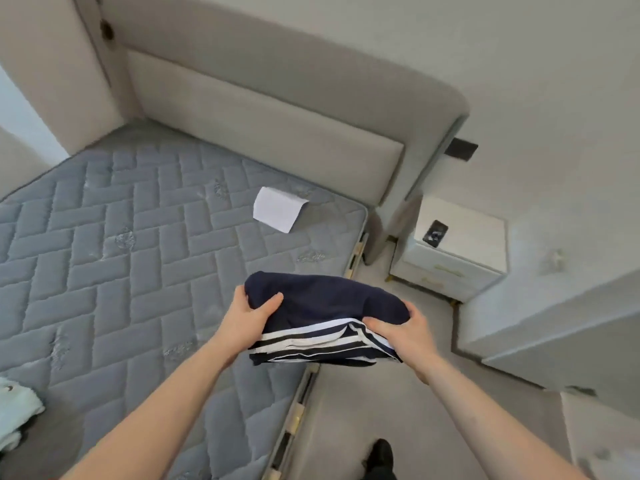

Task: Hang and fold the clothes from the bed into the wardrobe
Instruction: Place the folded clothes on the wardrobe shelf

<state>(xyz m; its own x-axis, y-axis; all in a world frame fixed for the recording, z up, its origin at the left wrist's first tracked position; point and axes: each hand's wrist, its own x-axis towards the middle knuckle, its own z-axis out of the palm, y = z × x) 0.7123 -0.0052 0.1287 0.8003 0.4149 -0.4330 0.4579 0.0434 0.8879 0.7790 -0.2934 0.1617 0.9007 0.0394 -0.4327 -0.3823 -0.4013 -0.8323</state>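
Left hand (247, 315) grips the left end of a folded navy garment (325, 306), thumb on top, fingers curled underneath. Right hand (403, 332) grips the right end the same way, thumb pressing on the white-striped edge. Both hands carry the bundle clear of any surface, above the near right edge of the bed (138, 254), partly over the floor beside it.

Landmark: the bed. Bare quilted grey mattress; padded headboard (263, 133) at its far end. White bedside cabinet (457, 244) just off the bed's far right corner, a small dark object (435, 232) on top. A sheet of white paper (278, 209) lies on the mattress near the headboard. A pale green cloth (15, 410) sits at the near left edge of the bed, probably more laundry. The wardrobe cannot be identified with certainty; the pale panels right of the bed may belong to it.

Judged step: carrying the folded piece from bed to wardrobe.

Notes for doing it well:
- Keep both ends level; layers at the striped edge are already fanning slightly and could slip apart.
- Support from below, light pressure from the thumbs only.
- Turn the body, not the wrists, toward the shelf.
- Set it down flat, folded edge outward, and withdraw the fingers sideways.
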